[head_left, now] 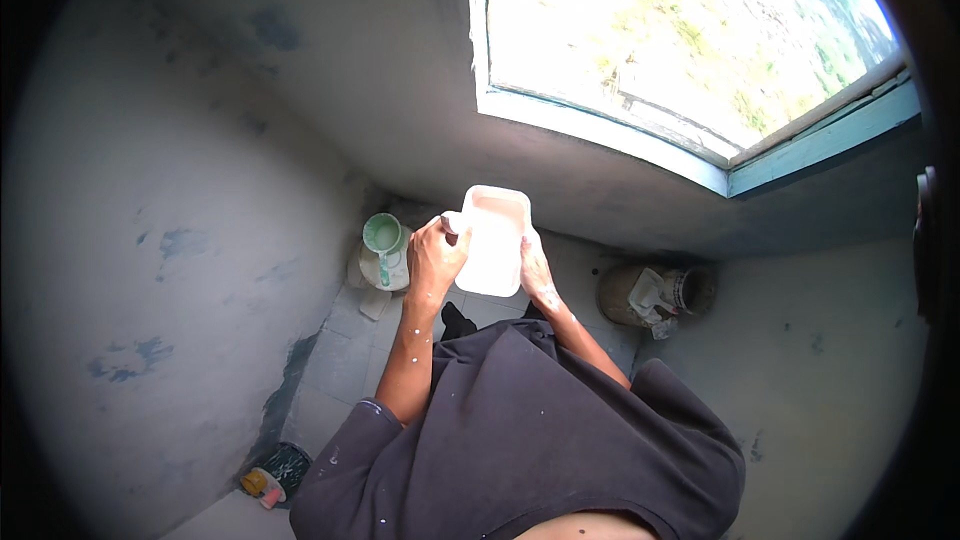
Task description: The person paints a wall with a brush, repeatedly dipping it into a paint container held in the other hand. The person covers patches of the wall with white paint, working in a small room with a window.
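A white, rounded rectangular tray (492, 260) is raised in front of me, its inside facing up and brightly lit. My right hand (537, 265) grips its right edge, with the fingers mostly hidden behind it. My left hand (437, 255) is closed at the tray's left edge. A small pale piece (453, 223) shows at its fingertips, over the tray's side; its kind cannot be made out. White spots dot my left forearm, and pale smears mark my right wrist.
A green dipper (382, 232) with a long handle sits on a whitish bucket (398, 268) in the corner. At right stands a brown round container (622, 295) with pale scraps. A dark container (285, 465) lies lower left. Patchy walls and a blue-framed window (610, 130) surround me.
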